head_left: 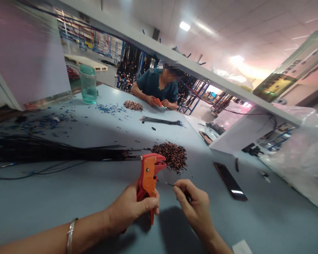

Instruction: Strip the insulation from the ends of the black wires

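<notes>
Nearest the camera, a silver-coloured metal bangle (71, 234) ringed the wrist of the left hand (134, 204), which was wrapped around the handles of an orange-and-red wire stripper (148, 176). The tool stood roughly upright, its mouth facing right, presumably to leave that side reachable for the other hand. Right of the stripper, the right hand (194, 203) pinched a thin black wire (170, 184) between thumb and forefinger, its tip pointing toward the tool yet apart from it; so short a projecting end probably kept it steady. Just beyond the stripper lay a heap of black-and-copper clippings (172, 157); left of it ran a long bundle of thin black cables (69, 153), ends toward the tool, likely within easy reach. A black rectangular phone (229, 180) lay well to its right, leaving room on the blue-grey tabletop (103, 190) for the right hand to travel. Far beyond the stripper, a co-worker (157, 84) in a dark teal top was at the opposite edge.
</notes>
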Available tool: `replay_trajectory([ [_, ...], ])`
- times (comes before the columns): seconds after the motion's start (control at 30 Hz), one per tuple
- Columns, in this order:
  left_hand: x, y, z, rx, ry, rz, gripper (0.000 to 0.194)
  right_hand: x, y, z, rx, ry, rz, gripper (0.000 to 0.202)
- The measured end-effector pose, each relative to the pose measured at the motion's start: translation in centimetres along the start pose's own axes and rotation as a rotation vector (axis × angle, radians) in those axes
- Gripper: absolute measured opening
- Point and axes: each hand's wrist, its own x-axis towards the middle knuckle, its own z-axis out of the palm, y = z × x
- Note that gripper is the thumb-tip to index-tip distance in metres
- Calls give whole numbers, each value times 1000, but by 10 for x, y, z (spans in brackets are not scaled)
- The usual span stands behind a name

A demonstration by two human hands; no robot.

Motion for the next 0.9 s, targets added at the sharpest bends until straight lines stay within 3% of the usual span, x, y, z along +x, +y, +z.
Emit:
replay_trajectory([
  [0.17,-8,4,7,269,3,208,20,-5,-9,2,90,5,76,14],
  [0.23,-10,2,4,464,51,312,9,-7,-11,1,135,25,106,14],
  [0.3,-10,-3,-1,661,122,430,13,-8,-11,0,211,24,169,16],
  [0.47,-2,-16,-9,986,190,732,25,-9,-7,9,676,-50,539,25],
  [0.6,-1,-16,-3,1157,233,781,18,-8,-9,18,997,-101,805,34],
  [0.9,-1,-15,-3,1410,249,787,25,-8,-14,17,987,-173,752,35],
])
